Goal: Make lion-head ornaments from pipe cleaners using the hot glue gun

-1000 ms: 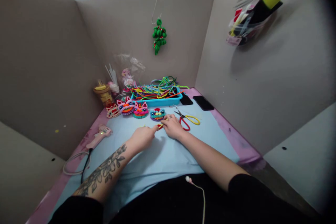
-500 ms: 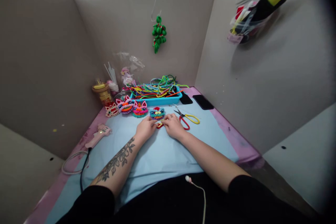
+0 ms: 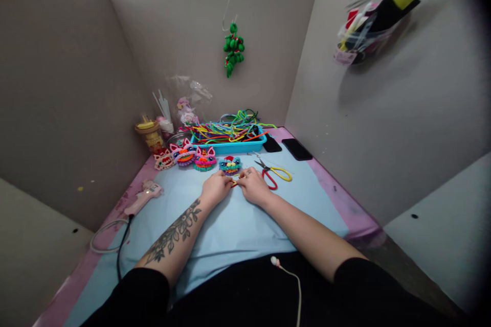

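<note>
Over the middle of the table, my left hand (image 3: 217,187) and my right hand (image 3: 253,185) almost meet at the fingertips. Both are closed in a pinch on a small red and yellow pipe cleaner piece (image 3: 235,183), mostly covered by the fingers. Just beyond them sits a teal fuzzy animal head (image 3: 230,164) with a red top. Scissors (image 3: 274,172) with one red and one yellow handle lie open at the right hand's side. To the left stand a pink head (image 3: 205,159), a pink and purple head (image 3: 183,153) and a cream and red one (image 3: 163,160).
Behind the heads, a blue tray (image 3: 230,148) is heaped with coloured pipe cleaners. A black phone (image 3: 296,149) lies at the right. A pink glue gun (image 3: 143,197) with its cable rests at the left, near a lidded cup (image 3: 150,138). Grey partitions (image 3: 264,51) enclose the table.
My left hand has shifted slightly to the right, nearer the right hand. Less of the red and yellow piece shows between the fingers.
</note>
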`<move>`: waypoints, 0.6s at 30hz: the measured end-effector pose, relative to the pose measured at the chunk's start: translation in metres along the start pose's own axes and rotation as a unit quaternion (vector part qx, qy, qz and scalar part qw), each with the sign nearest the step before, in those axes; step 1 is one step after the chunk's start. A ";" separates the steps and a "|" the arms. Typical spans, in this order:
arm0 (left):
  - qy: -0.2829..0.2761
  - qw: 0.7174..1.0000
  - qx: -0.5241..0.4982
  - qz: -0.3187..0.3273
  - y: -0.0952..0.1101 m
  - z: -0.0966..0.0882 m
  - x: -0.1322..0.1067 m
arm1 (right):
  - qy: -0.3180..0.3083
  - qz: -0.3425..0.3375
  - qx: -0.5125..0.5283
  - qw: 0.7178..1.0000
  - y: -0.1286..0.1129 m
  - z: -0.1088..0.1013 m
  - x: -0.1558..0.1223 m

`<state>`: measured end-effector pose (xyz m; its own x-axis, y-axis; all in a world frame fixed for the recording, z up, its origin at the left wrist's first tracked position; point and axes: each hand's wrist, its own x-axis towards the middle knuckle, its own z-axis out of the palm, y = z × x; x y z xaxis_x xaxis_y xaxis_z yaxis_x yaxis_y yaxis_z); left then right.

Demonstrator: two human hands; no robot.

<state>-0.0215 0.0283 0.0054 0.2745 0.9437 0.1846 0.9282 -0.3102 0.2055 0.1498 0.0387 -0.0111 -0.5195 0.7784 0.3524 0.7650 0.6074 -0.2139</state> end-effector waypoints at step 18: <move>0.029 0.999 -0.043 -0.016 -0.001 -0.005 0.000 | 0.028 0.052 0.038 0.998 0.004 0.003 0.005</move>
<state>-0.0234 0.0280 0.0097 0.2286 0.9458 0.2307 0.9106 -0.2915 0.2929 0.1496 0.0454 -0.0133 -0.4152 0.8288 0.3752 0.7814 0.5361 -0.3195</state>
